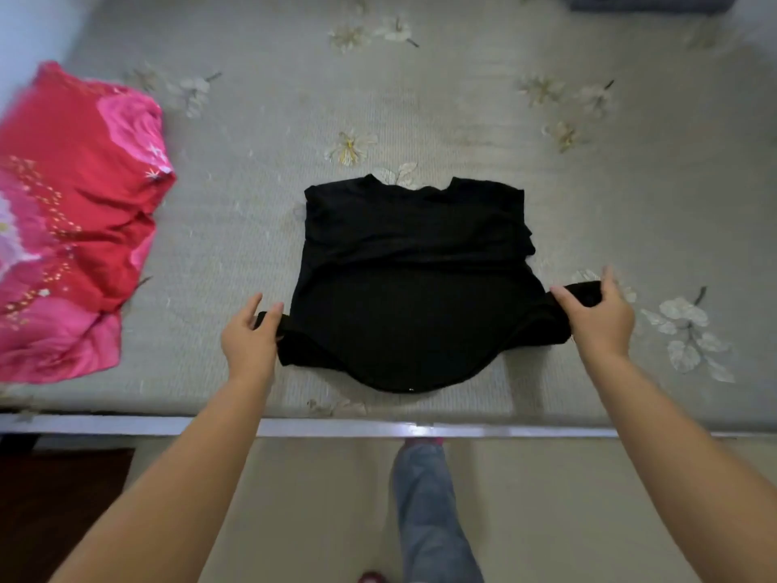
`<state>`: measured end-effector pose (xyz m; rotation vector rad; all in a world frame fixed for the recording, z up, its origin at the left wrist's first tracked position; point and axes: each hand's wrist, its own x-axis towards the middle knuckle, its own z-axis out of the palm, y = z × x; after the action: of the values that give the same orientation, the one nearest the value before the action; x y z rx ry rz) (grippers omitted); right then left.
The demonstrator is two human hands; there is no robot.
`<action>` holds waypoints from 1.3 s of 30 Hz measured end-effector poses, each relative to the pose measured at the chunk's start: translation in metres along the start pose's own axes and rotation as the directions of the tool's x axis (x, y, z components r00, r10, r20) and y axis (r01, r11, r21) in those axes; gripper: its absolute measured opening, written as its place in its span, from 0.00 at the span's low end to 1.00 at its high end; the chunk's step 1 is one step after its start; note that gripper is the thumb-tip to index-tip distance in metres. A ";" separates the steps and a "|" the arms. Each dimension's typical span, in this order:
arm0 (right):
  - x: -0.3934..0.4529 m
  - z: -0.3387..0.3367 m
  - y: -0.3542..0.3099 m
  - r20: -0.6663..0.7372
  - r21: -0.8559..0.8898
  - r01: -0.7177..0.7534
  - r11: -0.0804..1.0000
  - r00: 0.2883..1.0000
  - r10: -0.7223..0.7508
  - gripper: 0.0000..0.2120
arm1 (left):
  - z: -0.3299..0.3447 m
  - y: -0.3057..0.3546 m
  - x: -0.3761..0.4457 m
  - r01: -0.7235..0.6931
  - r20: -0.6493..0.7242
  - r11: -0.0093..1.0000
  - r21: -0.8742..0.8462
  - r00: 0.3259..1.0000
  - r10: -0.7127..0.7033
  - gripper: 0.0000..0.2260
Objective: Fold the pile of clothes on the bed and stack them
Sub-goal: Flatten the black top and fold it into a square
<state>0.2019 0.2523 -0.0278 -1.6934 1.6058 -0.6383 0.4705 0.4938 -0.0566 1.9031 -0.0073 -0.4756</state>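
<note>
Head view: your left hand (pixel 251 340) and right hand (pixel 599 317) each curl their fingers round a bottom corner of the black shirt (pixel 414 284) lying mid-bed (pixel 462 119); red cloth (pixel 71 229) sits at nine o'clock.

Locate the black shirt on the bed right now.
In the head view, the black shirt lies mid-bed near the front edge, gripped by the left hand and right hand.
</note>
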 end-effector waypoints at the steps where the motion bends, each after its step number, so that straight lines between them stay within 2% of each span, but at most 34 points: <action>1: 0.019 0.007 -0.007 -0.009 0.002 0.001 1.000 1.000 -0.001 0.37 | 0.013 0.011 0.015 -0.001 -0.034 0.999 -0.040 0.999 0.000 0.21; 5: 0.103 0.036 -0.033 -0.062 0.000 -0.033 0.999 0.998 0.033 0.37 | 0.065 0.052 0.087 -0.041 -0.137 0.998 -0.039 0.990 0.035 0.22; 9: 0.171 0.067 -0.039 -0.069 -0.013 -0.096 0.995 0.993 0.095 0.37 | 0.111 0.072 0.165 -0.008 -0.206 0.995 -0.097 0.979 -0.012 0.25; 13: 0.239 0.111 -0.031 -0.062 0.059 -0.219 0.974 0.973 0.223 0.35 | 0.153 0.081 0.233 0.013 -0.242 1.000 -0.023 0.970 -0.018 0.26; 15: 0.268 0.136 -0.025 -0.046 0.120 -0.289 0.950 0.954 0.296 0.31 | 0.174 0.081 0.261 0.013 -0.269 0.997 0.078 0.963 0.009 0.26; 16: 0.278 0.148 -0.024 -0.037 0.156 -0.313 0.937 0.946 0.322 0.27 | 0.184 0.080 0.270 0.009 -0.261 0.993 0.122 0.965 0.023 0.26; 19: 0.299 0.174 -0.017 -0.005 0.273 -0.385 0.882 0.916 0.401 0.34 | 0.206 0.073 0.287 0.048 -0.183 0.982 0.183 0.983 -0.014 0.28; 21: 0.300 0.182 -0.014 -0.006 0.168 -0.346 0.923 0.936 0.351 0.32 | 0.210 0.059 0.289 -0.011 -0.069 0.951 0.310 0.997 0.035 0.29; 23: 0.291 0.179 -0.013 0.004 -0.032 -0.212 0.977 0.977 0.212 0.30 | 0.206 0.043 0.285 -0.213 0.085 0.821 0.529 0.976 0.198 0.27; 25: 0.277 0.174 -0.008 0.041 -0.268 -0.058 0.962 0.997 0.071 0.29 | 0.201 0.029 0.275 -0.391 0.234 0.600 0.697 0.916 0.325 0.24; 27: 0.258 0.172 0.001 0.073 -0.450 0.027 0.893 0.997 0.007 0.30 | 0.202 0.016 0.259 -0.586 0.443 0.371 0.721 0.800 0.404 0.23; 29: 0.235 0.171 0.011 0.091 -0.580 0.021 0.815 0.995 0.039 0.33 | 0.205 0.006 0.242 -0.717 0.619 0.193 0.670 0.683 0.386 0.23; 30: 0.223 0.170 0.015 0.090 -0.620 -0.016 0.784 0.992 0.091 0.33 | 0.206 0.000 0.236 -0.734 0.669 0.153 0.661 0.669 0.323 0.23; 32: 0.197 0.167 0.022 0.070 -0.662 -0.109 0.741 0.976 0.206 0.32 | 0.203 -0.009 0.228 -0.729 0.709 0.108 0.676 0.684 0.172 0.26; 36: 0.167 0.161 0.038 -0.002 -0.632 -0.258 0.731 0.943 0.332 0.36 | 0.205 -0.012 0.231 -0.700 0.700 0.031 0.713 0.710 -0.079 0.30; 39: 0.169 0.160 0.042 0.044 -0.654 -0.263 0.709 0.923 0.383 0.36 | 0.211 0.000 0.225 -0.697 0.695 0.004 0.717 0.715 -0.074 0.33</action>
<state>0.3148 0.1117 -0.1802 -1.7731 2.0628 0.2882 0.6082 0.2536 -0.1925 2.8448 -1.6838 -0.7817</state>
